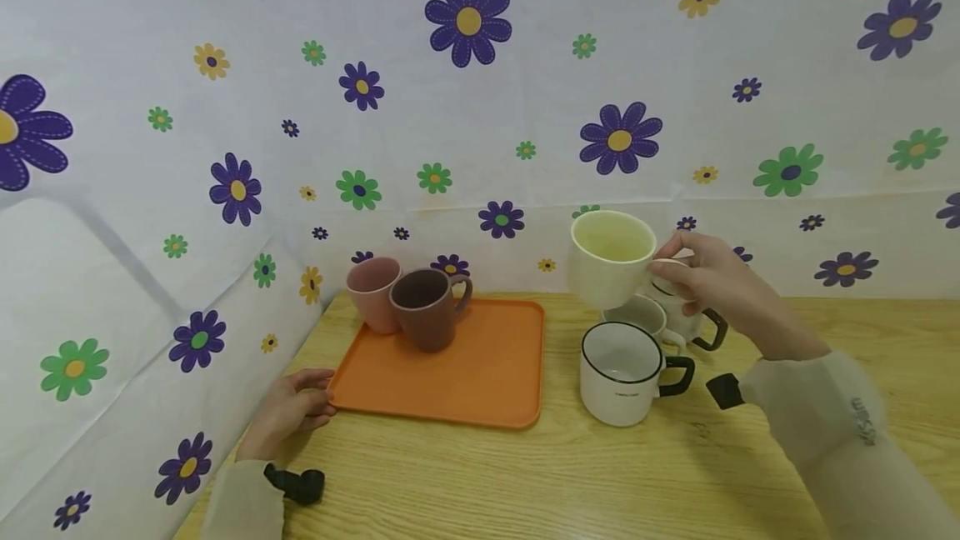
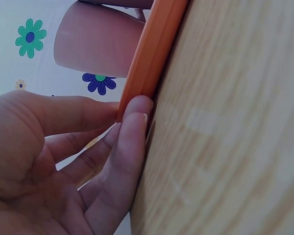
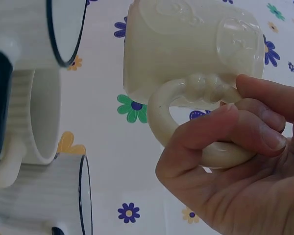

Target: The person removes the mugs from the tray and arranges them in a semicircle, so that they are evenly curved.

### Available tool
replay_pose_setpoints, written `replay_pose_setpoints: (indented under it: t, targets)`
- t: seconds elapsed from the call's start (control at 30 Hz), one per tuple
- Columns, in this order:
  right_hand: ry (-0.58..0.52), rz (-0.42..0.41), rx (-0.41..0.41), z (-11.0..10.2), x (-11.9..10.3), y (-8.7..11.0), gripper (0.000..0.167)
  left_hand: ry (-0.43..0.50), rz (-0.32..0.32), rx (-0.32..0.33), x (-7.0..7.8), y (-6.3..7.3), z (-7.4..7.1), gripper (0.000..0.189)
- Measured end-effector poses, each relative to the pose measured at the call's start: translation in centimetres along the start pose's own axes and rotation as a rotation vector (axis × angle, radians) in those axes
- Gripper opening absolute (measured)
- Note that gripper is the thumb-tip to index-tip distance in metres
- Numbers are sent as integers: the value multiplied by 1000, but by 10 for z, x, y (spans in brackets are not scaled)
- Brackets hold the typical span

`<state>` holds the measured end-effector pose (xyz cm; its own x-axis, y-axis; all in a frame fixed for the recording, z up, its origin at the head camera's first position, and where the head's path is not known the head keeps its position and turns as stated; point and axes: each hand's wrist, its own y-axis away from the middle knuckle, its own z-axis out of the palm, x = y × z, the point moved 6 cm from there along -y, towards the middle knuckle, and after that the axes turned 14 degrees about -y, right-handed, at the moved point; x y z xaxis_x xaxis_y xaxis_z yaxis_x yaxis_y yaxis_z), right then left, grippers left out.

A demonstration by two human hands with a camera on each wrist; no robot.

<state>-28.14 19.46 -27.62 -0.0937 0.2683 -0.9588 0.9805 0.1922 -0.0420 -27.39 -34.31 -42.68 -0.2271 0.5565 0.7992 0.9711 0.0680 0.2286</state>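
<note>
My right hand [image 1: 716, 286] grips a cream mug [image 1: 609, 277] by its handle and holds it up above the other cups. Raised shapes stand out on this mug's side in the right wrist view, with my fingers curled through and round the handle [image 3: 164, 110]. At the near left corner of an orange tray [image 1: 480, 382], my left hand [image 1: 292, 411] pinches the rim between thumb and fingers. A pink mug [image 1: 372, 290] and a dark brown mug [image 1: 423, 311] stand side by side at the tray's far left, the pink one partly hidden by the brown.
Below the raised mug, a white mug with black rim and handle [image 1: 621, 377] stands nearest on the wooden table [image 1: 450, 482]. Behind it are a white mug [image 1: 637, 315] and another black-handled one [image 1: 678, 315], both partly hidden. A flower-printed cloth [image 1: 525, 98] rises behind.
</note>
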Motion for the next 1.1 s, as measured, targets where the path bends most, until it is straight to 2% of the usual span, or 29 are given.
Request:
replay_pose_setpoints:
  t: [0.43,0.8,1.1]
  targets:
    - [-1,-17,23,-14,12,10,24,-3,1,3,1,0,0,46]
    - [-54,-25,34,-21,27,22,24,2,-8,-2,-2,-1,2,47]
    - [-3,-72,62,-29,33,26,22,10,5,-5,-3,-2,1,47]
